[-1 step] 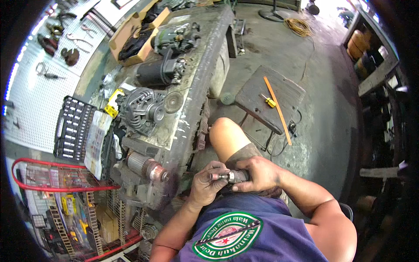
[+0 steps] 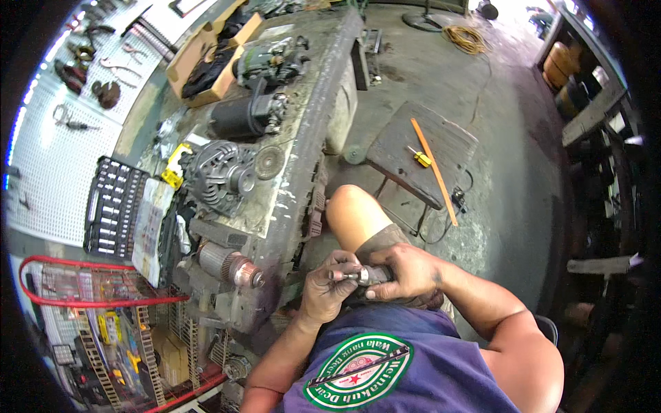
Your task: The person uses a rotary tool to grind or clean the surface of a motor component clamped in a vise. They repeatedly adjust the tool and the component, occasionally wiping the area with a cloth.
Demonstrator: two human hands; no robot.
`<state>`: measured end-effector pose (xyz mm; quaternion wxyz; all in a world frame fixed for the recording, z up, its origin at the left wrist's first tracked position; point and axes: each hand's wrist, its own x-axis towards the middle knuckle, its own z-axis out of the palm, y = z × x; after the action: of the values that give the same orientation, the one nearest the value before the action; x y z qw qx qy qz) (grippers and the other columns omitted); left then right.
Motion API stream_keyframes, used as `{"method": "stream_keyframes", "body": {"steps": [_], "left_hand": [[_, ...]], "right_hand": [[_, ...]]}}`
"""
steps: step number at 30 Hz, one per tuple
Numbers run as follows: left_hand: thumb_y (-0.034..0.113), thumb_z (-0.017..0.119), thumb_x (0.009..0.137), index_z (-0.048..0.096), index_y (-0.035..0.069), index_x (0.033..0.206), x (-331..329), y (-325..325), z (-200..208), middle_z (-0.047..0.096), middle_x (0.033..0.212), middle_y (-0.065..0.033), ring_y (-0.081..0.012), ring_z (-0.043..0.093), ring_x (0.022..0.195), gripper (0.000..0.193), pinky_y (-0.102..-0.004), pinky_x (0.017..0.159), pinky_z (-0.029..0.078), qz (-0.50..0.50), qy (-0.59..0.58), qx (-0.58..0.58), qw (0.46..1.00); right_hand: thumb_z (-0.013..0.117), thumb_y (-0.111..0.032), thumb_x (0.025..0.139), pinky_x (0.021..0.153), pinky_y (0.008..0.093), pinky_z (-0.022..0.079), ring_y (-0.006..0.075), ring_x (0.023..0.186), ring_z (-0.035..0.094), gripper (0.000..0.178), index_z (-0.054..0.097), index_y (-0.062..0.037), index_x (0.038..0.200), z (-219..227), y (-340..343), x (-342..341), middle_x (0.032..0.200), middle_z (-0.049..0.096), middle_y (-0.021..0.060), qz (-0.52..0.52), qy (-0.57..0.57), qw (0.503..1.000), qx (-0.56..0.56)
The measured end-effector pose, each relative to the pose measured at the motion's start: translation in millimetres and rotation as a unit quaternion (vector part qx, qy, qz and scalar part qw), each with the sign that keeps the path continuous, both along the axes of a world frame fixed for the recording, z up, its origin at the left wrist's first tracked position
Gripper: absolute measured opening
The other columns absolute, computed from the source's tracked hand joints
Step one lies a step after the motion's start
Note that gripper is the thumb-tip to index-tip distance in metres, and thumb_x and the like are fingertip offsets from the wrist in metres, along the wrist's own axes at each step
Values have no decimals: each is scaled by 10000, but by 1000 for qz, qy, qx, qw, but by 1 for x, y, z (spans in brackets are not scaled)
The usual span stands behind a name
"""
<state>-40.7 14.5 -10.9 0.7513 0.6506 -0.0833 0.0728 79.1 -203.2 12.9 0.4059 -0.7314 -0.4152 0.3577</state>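
Note:
Over my lap, my right hand (image 2: 412,271) is wrapped round the thick dark grey body of a cylindrical metal piece (image 2: 372,276) with a stepped silver neck. The fingers of my left hand (image 2: 323,294) close round its narrower left end, where a short reddish-brown tip (image 2: 337,275) shows. The piece lies roughly level between both hands, and much of its body is hidden by my right palm. Left of my hands, an armature (image 2: 231,266) with copper-coloured windings rests at the bench's near end.
The workbench (image 2: 313,89) holds an alternator (image 2: 219,175), a black starter motor (image 2: 237,117), a socket set (image 2: 113,210) and an open cardboard box (image 2: 224,82). On a low stool (image 2: 392,155) ahead lie a yellow-handled screwdriver (image 2: 421,159) and an orange strip (image 2: 434,172). A red-rimmed wire rack (image 2: 103,301) stands left.
The whole view has shifted slightly, so the bench and stool sit a little further left. Both hands keep their hold on the metal piece, with hardly any movement.

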Motion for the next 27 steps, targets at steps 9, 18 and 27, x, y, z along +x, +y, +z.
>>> {"method": "stream_keyframes", "body": {"steps": [9, 18, 27], "left_hand": [[101, 819, 956, 797, 106, 1094, 12, -14, -16, 784, 1122, -63, -252, 683, 1154, 140, -406, 992, 598, 61, 10, -145, 988], [-14, 792, 947, 721, 29, 1071, 15, -18, -11, 707, 1056, -55, -123, 660, 983, 149, -289, 870, 552, 229, 173, -178, 941], [143, 798, 1012, 745, 24, 1176, -2, -2, -16, 749, 1162, -45, -117, 680, 1053, 210, -290, 884, 564, 153, 159, -101, 970]], "right_hand": [[755, -599, 927, 888, 492, 572, 367, 935, 757, 662, 765, 22, 1156, -16, 1, 25, 994, 781, 254, 49, 47, 997, 46], [764, -689, 852, 988, 507, 584, 414, 1055, 769, 799, 757, -24, 1294, -10, 23, 5, 1064, 784, 287, -89, 5, 994, -55], [773, -703, 844, 974, 495, 589, 416, 1061, 768, 823, 760, 14, 1247, -9, 26, 3, 1063, 789, 271, -82, -7, 993, -84]]}}
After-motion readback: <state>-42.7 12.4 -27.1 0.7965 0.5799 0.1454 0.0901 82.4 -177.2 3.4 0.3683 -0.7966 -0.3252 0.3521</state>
